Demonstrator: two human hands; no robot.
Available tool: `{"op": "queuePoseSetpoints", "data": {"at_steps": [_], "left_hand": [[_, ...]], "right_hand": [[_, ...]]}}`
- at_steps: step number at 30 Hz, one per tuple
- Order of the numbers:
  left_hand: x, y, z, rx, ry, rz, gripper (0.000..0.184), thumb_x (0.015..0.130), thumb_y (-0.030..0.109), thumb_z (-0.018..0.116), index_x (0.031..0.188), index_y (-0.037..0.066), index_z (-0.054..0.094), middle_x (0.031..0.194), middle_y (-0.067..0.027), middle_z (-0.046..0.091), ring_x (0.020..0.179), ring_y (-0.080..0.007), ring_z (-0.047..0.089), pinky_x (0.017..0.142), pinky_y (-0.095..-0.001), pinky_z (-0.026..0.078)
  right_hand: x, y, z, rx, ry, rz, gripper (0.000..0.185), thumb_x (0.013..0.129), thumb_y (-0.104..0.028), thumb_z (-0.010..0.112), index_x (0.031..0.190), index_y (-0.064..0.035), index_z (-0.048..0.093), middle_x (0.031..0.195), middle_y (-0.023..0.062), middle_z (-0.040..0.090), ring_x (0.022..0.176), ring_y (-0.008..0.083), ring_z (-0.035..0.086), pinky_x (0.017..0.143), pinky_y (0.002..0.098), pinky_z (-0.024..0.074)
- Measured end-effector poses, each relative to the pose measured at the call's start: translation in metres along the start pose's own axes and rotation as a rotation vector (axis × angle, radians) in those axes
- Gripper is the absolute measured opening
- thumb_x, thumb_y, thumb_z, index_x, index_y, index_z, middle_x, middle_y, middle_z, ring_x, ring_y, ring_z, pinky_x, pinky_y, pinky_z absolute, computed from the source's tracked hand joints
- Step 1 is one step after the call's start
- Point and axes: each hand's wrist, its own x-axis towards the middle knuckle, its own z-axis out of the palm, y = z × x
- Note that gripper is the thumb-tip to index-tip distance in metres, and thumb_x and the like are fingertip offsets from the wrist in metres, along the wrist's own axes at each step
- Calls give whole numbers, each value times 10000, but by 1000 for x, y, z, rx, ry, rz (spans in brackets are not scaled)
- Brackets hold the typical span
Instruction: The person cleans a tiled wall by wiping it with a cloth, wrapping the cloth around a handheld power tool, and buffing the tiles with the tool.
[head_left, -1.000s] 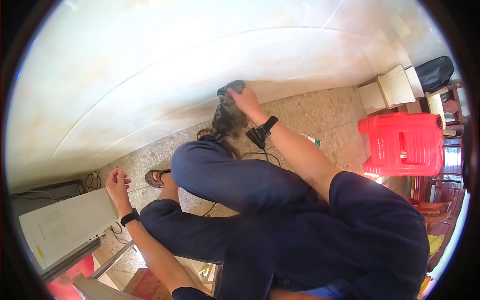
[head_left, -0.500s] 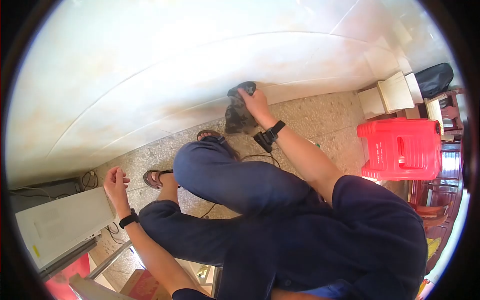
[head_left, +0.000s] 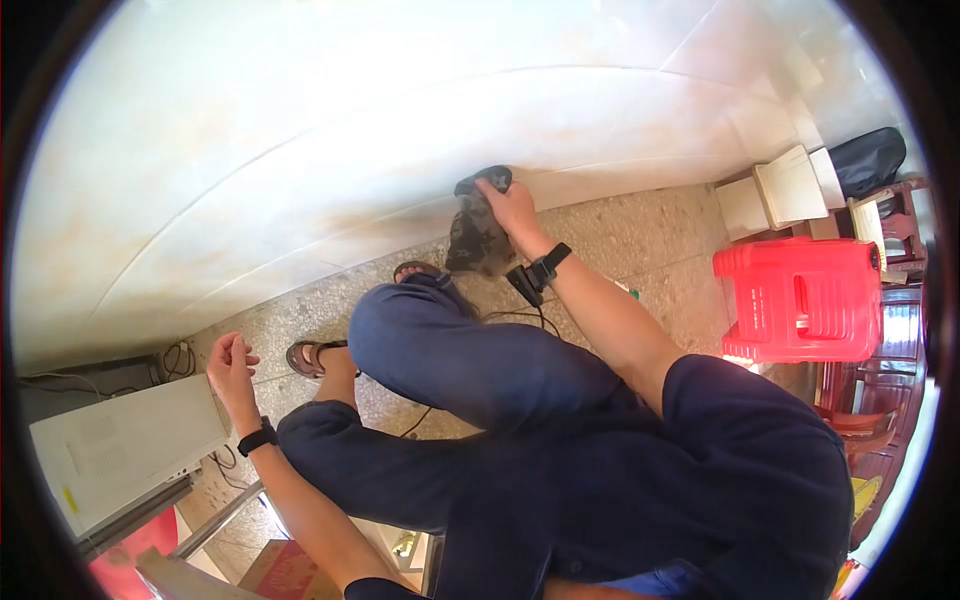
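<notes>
Dark patterned cloth [head_left: 480,232] gripped at its top end

Black and grey, mottled and crumpled, the cloth is pinched between the right hand's [head_left: 511,207] thumb and fingers, its wider part hanging out from the grip. It is at the foot of the pale wall [head_left: 400,130], near a sandalled foot [head_left: 415,271]. Farther out, the left hand [head_left: 232,373], fingers loosely curled and apart from the cloth, is beside a whitish case [head_left: 130,450].
</notes>
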Motion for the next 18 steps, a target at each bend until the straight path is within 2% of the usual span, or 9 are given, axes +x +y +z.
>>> {"op": "queuePoseSetpoints", "data": {"at_steps": [3,5,6,8,9,11,15,17,18], "left_hand": [[3,3,1,2,-11,-11,234,1018,221,643,1120,21,707,846,-38,707,668,-100,667,555,-235,466],[1,4,3,-10,-20,-4,233,1018,222,644,1118,21,708,843,-39,706,668,-100,668,554,-235,466],[1,5,5,-18,-11,0,232,1019,223,644,1114,22,708,842,-39,705,668,-100,668,554,-234,465],[1,7,2,-26,7,3,231,1019,225,644,1110,22,708,840,-40,704,668,-99,668,553,-234,464],[1,6,1,-28,8,14,229,1020,228,644,1103,24,707,839,-38,703,668,-98,667,554,-233,464],[-2,5,2,-34,4,16,228,1022,232,643,1096,26,707,838,-36,702,668,-97,667,554,-231,464],[2,1,1,8,-19,-3,228,1022,233,642,1094,28,709,841,-29,702,664,-94,667,555,-230,464],[6,-1,1,19,-29,-6,227,1022,233,642,1094,29,710,843,-28,703,662,-93,667,554,-229,464],[8,-2,1,13,-27,-11,227,1022,231,642,1096,28,710,843,-28,703,662,-93,665,554,-228,463]], "right_hand": [[6,27,11,112,51,-149,439,960,-380,739,866,49,726,780,87,702,725,162,633,658,342,492],[2,31,8,-11,60,182,519,963,-424,710,943,95,717,865,252,733,845,369,716,754,444,525],[2,30,5,-7,62,170,519,963,-424,710,943,95,717,865,252,733,845,369,716,754,444,525],[-8,25,0,306,133,355,453,968,-365,734,949,87,724,836,126,730,771,177,681,682,355,528],[-8,22,-3,304,129,354,453,968,-365,734,949,87,724,836,126,730,771,177,681,682,355,528],[-4,28,-11,154,-46,209,449,958,-368,743,981,80,734,852,134,740,796,211,703,708,383,537],[-4,25,-7,16,-30,131,436,958,-367,742,1000,67,744,875,136,751,800,242,713,732,392,543],[12,45,4,-125,0,9,584,942,-484,714,1031,93,727,971,287,745,908,388,737,800,480,545],[17,59,8,-123,-2,13,584,942,-484,714,1031,93,727,971,287,745,908,388,737,800,480,545]]}}
